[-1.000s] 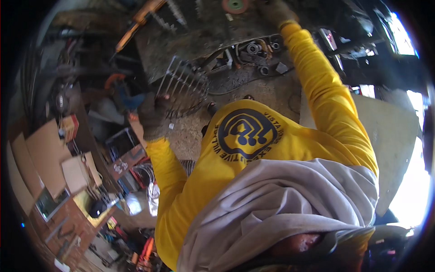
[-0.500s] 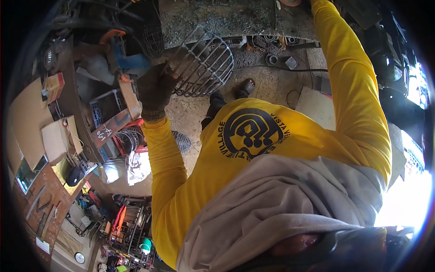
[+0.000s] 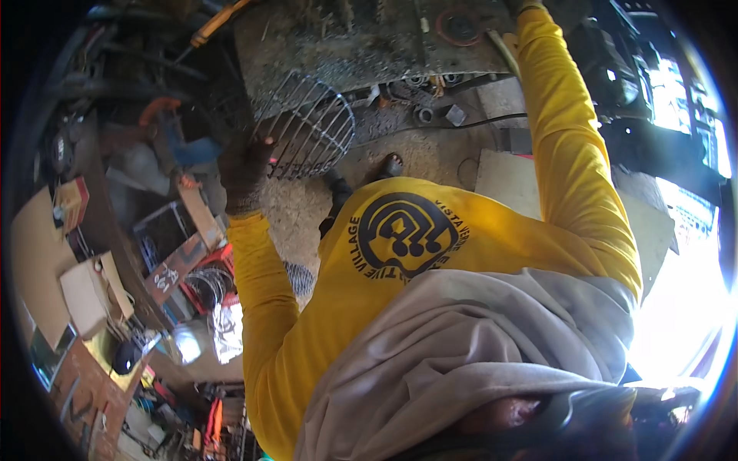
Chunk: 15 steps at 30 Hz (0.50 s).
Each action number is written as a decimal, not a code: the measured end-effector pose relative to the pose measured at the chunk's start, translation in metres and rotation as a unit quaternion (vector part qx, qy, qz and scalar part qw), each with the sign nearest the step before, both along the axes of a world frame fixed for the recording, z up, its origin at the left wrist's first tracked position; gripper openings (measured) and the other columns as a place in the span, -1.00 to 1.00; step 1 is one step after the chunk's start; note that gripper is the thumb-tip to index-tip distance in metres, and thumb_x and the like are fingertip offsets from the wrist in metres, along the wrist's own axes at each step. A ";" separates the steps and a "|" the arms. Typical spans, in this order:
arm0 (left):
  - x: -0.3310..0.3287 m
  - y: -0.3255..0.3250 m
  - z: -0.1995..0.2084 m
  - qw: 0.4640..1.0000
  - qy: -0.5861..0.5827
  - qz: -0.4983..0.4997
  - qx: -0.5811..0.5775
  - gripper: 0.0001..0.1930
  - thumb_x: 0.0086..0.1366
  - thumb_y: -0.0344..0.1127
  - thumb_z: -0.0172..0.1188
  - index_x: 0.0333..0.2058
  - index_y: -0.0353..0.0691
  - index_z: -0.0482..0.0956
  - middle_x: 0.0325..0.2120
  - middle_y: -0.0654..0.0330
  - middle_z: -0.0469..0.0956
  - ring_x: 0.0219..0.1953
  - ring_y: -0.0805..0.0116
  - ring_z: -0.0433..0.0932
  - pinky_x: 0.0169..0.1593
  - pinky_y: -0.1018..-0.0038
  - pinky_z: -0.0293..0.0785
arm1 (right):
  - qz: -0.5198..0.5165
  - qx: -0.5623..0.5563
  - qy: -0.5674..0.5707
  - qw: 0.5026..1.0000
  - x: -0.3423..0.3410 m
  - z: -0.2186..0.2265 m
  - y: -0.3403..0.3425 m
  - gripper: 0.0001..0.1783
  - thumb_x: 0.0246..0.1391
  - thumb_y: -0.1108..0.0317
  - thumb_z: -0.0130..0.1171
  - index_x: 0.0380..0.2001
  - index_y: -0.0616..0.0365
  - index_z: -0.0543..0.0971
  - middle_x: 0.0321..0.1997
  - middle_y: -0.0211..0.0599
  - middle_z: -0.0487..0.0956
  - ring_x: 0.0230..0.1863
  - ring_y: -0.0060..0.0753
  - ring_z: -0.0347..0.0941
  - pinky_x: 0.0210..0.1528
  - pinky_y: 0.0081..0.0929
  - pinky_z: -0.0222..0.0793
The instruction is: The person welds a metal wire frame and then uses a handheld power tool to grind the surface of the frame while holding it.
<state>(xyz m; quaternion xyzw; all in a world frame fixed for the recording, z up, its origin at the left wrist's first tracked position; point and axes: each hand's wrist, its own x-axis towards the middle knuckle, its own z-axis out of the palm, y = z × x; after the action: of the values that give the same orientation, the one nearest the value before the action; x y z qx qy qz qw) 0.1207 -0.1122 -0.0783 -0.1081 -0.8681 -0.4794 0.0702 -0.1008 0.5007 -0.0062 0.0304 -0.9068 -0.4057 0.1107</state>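
Note:
My left hand, in a dark glove with a bare fingertip showing, is closed on the rim of a round metal-rod grate. The grate is made of parallel bars inside a curved rod frame. It is held up tilted, in front of the near edge of the dark workbench. Far out at the upper edge of the view, my right hand reaches over the bench; its fingers are cut off, so what they hold or touch does not show.
On the bench lie a reddish ring-shaped cord and a pale strip. An orange-handled screwdriver is at the far left. A blue and orange tool, cardboard boxes and a red crate crowd the left side. A black cable crosses the floor.
The view has shifted, showing more of the bench. My left hand still grips the grate, which sits a little farther left and lower in the picture. My right arm stays stretched out.

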 end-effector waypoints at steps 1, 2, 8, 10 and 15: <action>-0.005 0.002 -0.002 0.999 -0.035 -0.007 -0.014 -0.66 0.16 -0.10 0.37 -0.25 -0.25 0.63 -0.49 0.20 0.60 -0.43 0.38 0.55 -0.31 0.43 0.45 | 0.059 0.077 0.032 0.995 -0.004 -0.012 0.027 -0.76 0.05 0.42 0.02 -0.33 -0.11 0.65 -0.27 -0.32 0.64 0.01 -0.28 0.47 0.30 -0.11 0.10; -0.005 -0.004 -0.008 1.000 -0.028 -0.010 -0.011 -0.66 0.16 -0.10 0.37 -0.25 -0.25 0.63 -0.49 0.20 0.60 -0.43 0.38 0.55 -0.31 0.43 0.45 | 0.056 0.080 0.038 0.994 0.001 -0.008 0.022 -0.76 0.05 0.42 0.02 -0.33 -0.11 0.65 -0.27 -0.32 0.64 0.01 -0.28 0.47 0.30 -0.11 0.10; -0.004 -0.018 -0.017 0.994 0.065 -0.021 -0.091 -0.65 0.16 -0.08 0.37 -0.24 -0.25 0.61 -0.51 0.17 0.56 -0.44 0.33 0.54 -0.30 0.37 0.43 | 0.146 -0.049 -0.153 0.976 0.051 0.026 -0.004 -0.85 0.04 0.43 0.02 -0.40 0.00 0.59 -0.32 -0.33 0.58 -0.15 -0.30 0.47 0.36 -0.14 0.04; -0.008 -0.015 -0.025 0.997 0.037 -0.015 -0.072 -0.64 0.18 -0.09 0.36 -0.20 -0.26 0.61 -0.44 0.19 0.59 -0.38 0.32 0.55 -0.24 0.40 0.44 | 0.214 -0.223 -0.088 0.947 0.080 0.045 0.007 -0.84 0.03 0.43 0.09 -0.29 0.06 0.60 -0.27 -0.34 0.60 -0.18 -0.33 0.49 0.24 -0.23 0.24; -0.015 -0.014 -0.053 0.991 -0.077 -0.014 0.107 -0.65 0.25 -0.23 0.30 -0.05 -0.28 0.56 -0.30 0.20 0.60 -0.28 0.34 0.54 -0.15 0.44 0.44 | 0.011 -0.735 -0.038 0.677 0.119 0.037 0.017 -0.85 0.09 0.39 0.07 -0.28 0.14 0.58 -0.33 -0.33 0.58 -0.29 -0.37 0.48 0.01 -0.35 0.29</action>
<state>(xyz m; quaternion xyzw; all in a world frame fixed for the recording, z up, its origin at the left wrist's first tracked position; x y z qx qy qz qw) 0.1054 -0.1263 -0.1318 -0.0747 -0.8130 -0.5773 0.0079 0.0183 0.5173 0.0304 -0.0351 -0.9161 0.3939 0.0669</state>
